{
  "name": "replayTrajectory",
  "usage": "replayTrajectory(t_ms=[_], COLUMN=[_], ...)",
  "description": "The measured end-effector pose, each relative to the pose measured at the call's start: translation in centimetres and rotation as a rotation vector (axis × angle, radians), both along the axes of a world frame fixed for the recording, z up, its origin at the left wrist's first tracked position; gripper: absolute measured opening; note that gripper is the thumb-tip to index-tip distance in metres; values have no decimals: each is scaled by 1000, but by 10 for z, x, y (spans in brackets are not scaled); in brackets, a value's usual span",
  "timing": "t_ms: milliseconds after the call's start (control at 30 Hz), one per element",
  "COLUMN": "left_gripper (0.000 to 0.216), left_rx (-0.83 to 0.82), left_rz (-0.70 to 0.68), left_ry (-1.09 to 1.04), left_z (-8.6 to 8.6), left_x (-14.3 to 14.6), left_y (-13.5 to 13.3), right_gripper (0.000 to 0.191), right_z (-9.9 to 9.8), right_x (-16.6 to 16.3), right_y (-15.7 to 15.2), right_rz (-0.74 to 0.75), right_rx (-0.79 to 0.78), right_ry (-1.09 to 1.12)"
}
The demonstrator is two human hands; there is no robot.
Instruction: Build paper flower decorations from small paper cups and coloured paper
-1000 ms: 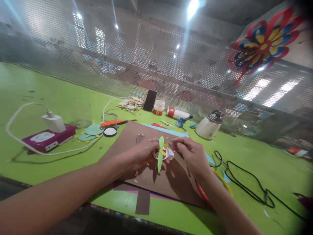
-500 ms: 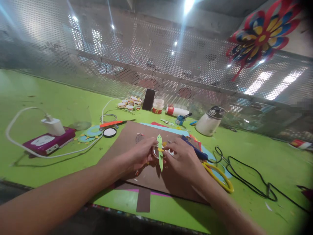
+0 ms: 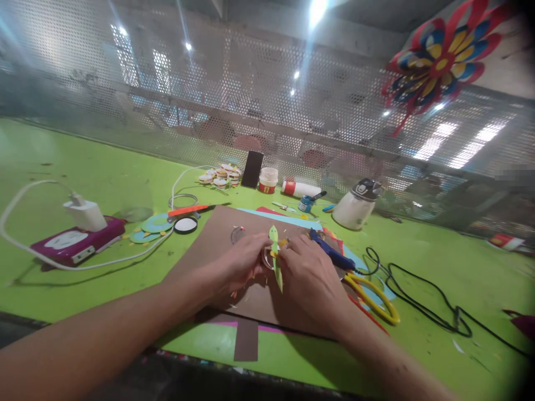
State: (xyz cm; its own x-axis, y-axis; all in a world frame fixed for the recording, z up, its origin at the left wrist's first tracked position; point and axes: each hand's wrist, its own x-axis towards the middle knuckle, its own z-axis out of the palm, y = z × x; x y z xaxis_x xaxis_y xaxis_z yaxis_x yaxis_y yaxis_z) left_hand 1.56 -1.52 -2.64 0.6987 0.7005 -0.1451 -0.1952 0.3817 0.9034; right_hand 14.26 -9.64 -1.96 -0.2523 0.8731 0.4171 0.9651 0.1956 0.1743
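Note:
A narrow green paper piece (image 3: 273, 234) with pointed ends and small dots near its top stands out between my hands. A small yellow piece (image 3: 274, 254) crosses its middle. My left hand (image 3: 244, 259) is closed around a small ring-like piece (image 3: 268, 258) behind the green paper; most of that piece is hidden. The fingers of my right hand (image 3: 309, 273) are pinched together against the right side of the green paper at the yellow piece. Both hands are above a brown board (image 3: 194, 253) with paper scraps on it.
Right of the board lie a blue glue gun (image 3: 334, 253), yellow-handled scissors (image 3: 390, 314) and a black cable (image 3: 422, 287). A purple power strip (image 3: 79, 242) and an orange cutter (image 3: 188, 211) are at left. Behind stand a phone (image 3: 252, 169), jars and a white-and-black container (image 3: 355, 206).
My right hand's fingers have closed in on the green paper, whose lower end has swung slightly right. The view has shifted a little. A red stick now shows beside my right wrist.

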Motion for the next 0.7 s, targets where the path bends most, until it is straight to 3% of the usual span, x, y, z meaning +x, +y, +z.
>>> replayTrajectory(t_ms=[433, 700], left_gripper=[16, 14], left_rx=[35, -50], left_rz=[5, 23], left_ry=[5, -34], left_z=[-1, 9], left_x=[0, -2], left_y=[0, -4], right_gripper=[10, 11], right_z=[5, 10], right_x=[-1, -3], right_y=[-2, -2], right_rz=[19, 61], right_rx=[11, 7], right_ry=[81, 195])
